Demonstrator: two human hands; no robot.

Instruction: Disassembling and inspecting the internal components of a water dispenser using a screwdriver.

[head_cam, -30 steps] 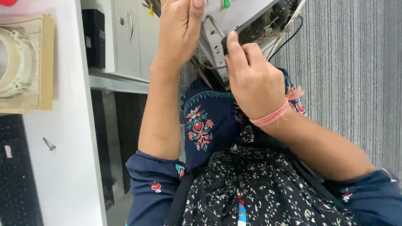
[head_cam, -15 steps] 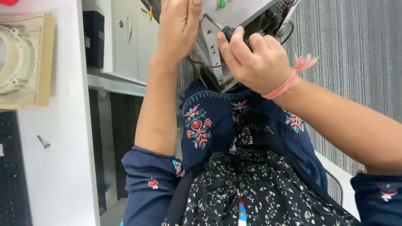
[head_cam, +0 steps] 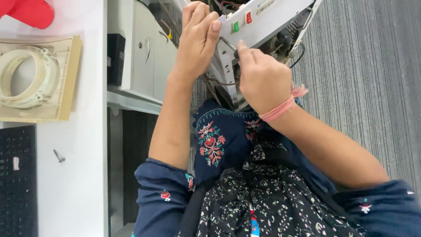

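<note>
single head-worn camera, looking steeply down, close over lap and hands

- White appliance housing (head_cam: 263, 26): a boxy, off-white metal panel, tilted on the person's lap, top end running out of the upper frame edge. One small green and one small red rocker switch sit side by side on its face.
- Housing is opened up: dark wiring and internal parts show along its right edge and underneath, with a black cable looping out.
- Screwdriver (head_cam: 230, 47): slim metal shaft with a dark handle end, mostly hidden. The shaft slants up-left against the panel's lower edge, just below the switches.
</note>
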